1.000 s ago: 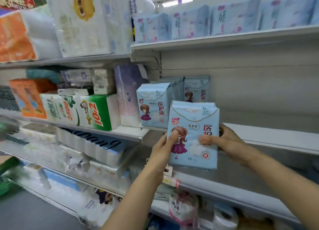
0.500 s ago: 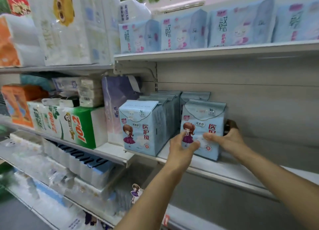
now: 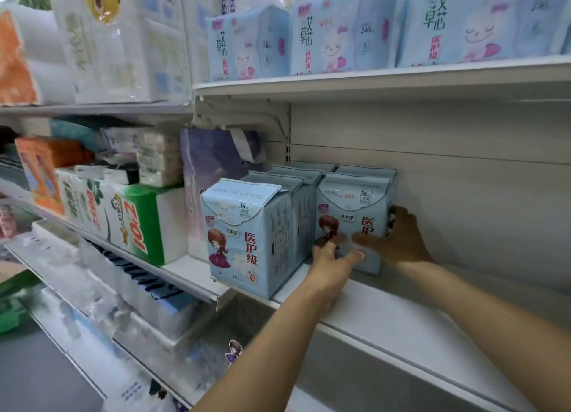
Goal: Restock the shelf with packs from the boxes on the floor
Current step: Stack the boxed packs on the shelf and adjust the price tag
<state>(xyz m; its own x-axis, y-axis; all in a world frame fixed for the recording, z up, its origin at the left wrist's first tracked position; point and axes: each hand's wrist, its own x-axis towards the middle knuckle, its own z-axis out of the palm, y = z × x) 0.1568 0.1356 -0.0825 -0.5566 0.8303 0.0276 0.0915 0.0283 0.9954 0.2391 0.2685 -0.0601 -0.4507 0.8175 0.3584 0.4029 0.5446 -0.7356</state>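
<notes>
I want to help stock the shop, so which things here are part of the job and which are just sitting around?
Part of the job:
- blue pack, held by the left hand and right hand
- row of matching packs beside it
- white shelf

Just sitting around:
- green tissue box
- purple pack
- pale blue packs on the shelf above
- orange pack

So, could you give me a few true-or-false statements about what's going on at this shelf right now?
1. Both hands touch the same blue pack. True.
2. That pack hangs in the air. False: it stands on the shelf.
3. The right hand is at the pack's right side. True.
4. The left hand rests on the green-and-white pack. False: it is on the blue pack's front.
5. Similar blue packs stand to its left. True.
</notes>
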